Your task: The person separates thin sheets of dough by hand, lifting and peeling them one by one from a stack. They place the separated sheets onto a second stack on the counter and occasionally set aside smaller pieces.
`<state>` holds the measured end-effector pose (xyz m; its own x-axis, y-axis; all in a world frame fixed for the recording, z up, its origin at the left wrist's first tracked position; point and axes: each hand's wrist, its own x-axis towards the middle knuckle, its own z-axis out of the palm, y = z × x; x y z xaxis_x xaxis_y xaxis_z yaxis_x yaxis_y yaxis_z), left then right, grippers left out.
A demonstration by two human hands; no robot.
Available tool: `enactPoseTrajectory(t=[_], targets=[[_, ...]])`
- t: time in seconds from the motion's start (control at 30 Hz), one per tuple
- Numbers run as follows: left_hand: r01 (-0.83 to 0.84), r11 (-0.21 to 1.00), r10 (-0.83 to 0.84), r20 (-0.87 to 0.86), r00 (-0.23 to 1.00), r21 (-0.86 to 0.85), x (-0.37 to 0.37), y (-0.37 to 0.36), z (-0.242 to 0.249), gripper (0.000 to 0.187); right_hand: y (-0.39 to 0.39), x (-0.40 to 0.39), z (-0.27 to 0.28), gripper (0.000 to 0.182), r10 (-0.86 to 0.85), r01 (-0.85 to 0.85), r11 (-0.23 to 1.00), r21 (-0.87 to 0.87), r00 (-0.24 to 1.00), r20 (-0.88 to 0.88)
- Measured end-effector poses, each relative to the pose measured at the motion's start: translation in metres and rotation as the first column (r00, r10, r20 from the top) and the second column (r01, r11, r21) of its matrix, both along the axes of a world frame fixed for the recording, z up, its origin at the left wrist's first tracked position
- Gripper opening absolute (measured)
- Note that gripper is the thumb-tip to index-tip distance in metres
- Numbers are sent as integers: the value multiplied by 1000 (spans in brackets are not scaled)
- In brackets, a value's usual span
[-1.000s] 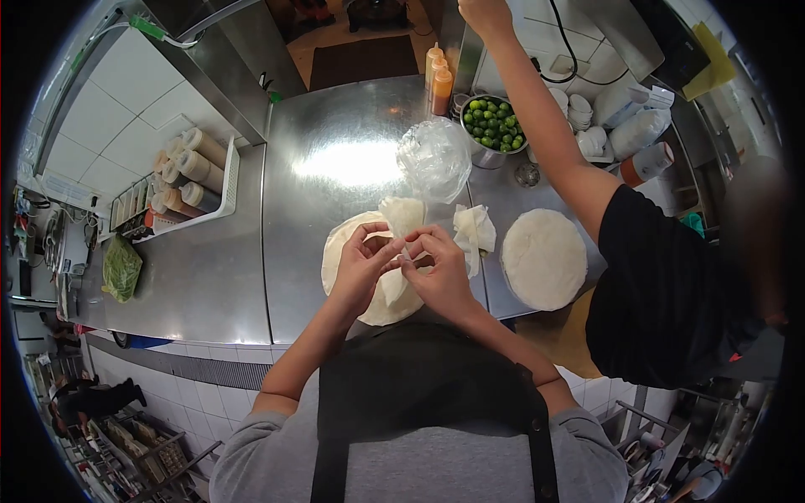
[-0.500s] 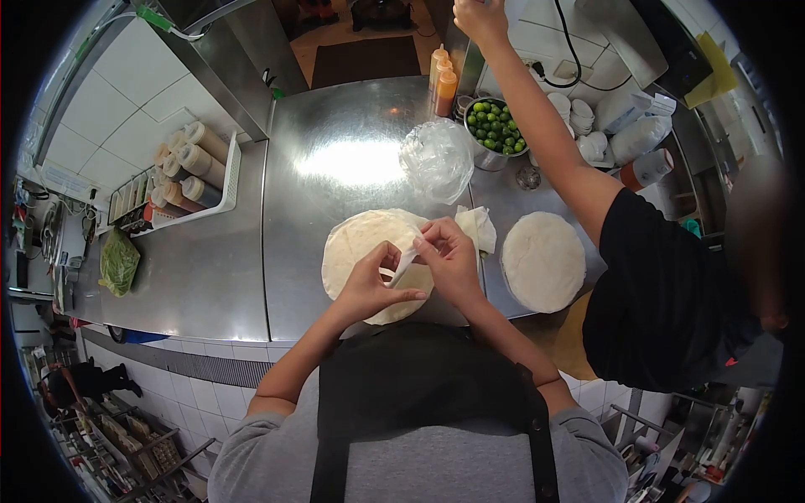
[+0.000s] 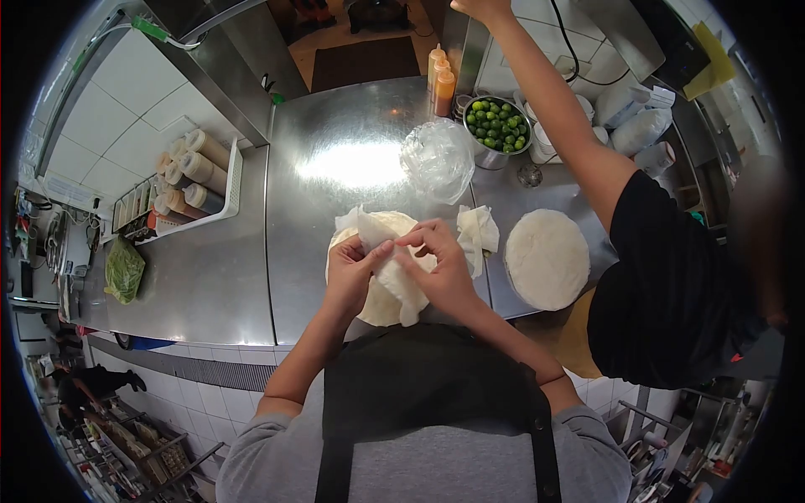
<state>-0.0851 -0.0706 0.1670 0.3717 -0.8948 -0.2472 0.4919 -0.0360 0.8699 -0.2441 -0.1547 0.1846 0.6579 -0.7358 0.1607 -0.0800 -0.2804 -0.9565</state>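
A stack of thin, round, pale dough sheets (image 3: 377, 309) lies on the steel counter before me. One thin dough sheet (image 3: 401, 283) is lifted off it and hangs in folds between my hands. My left hand (image 3: 354, 267) grips the sheet, thumb and fingers closed on it. My right hand (image 3: 439, 267) pinches it close to the left thumb, the fingertips of both hands almost meeting. A second round stack (image 3: 547, 260) stands to the right. Between the stacks lies a crumpled pale piece (image 3: 477, 232), perhaps a torn sheet or cloth.
A clear plastic bag (image 3: 438, 159), a metal pot of limes (image 3: 497, 126) and orange squeeze bottles (image 3: 444, 90) stand beyond the stacks. At left are a white basket of bottles (image 3: 231, 186) and a bagged green item (image 3: 124, 270). A co-worker's arm (image 3: 563, 113) reaches across on the right.
The dough sheet, earlier a narrow folded edge between my fingers, is now raised and spread wider over the stack. My left hand has moved slightly left and up. The co-worker's arm stays raised.
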Motion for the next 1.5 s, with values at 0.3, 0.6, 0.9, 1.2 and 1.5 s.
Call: enactPoseTrajectory(t=[0.3,0.6,0.9,1.2,1.5], targets=[[107,994,-106,-263,959,-12,2,6,9,36,6,0,10,43,32,-30,999,-20,997,68],[120,992,-108,-260,960,30,2,0,17,39,12,-6,3,11,-68,67,997,29,997,36],[41,997,-24,-226,974,70,-16,-6,11,33,3,-5,13,10,-79,76,996,40,995,64],[65,997,-54,-203,978,46,-9,-3,3,24,2,-4,8,13,-20,9,991,136,996,84],[66,998,-65,-168,984,4,-5,-4,1,29,-6,-6,9,13,15,-56,958,282,990,143]])
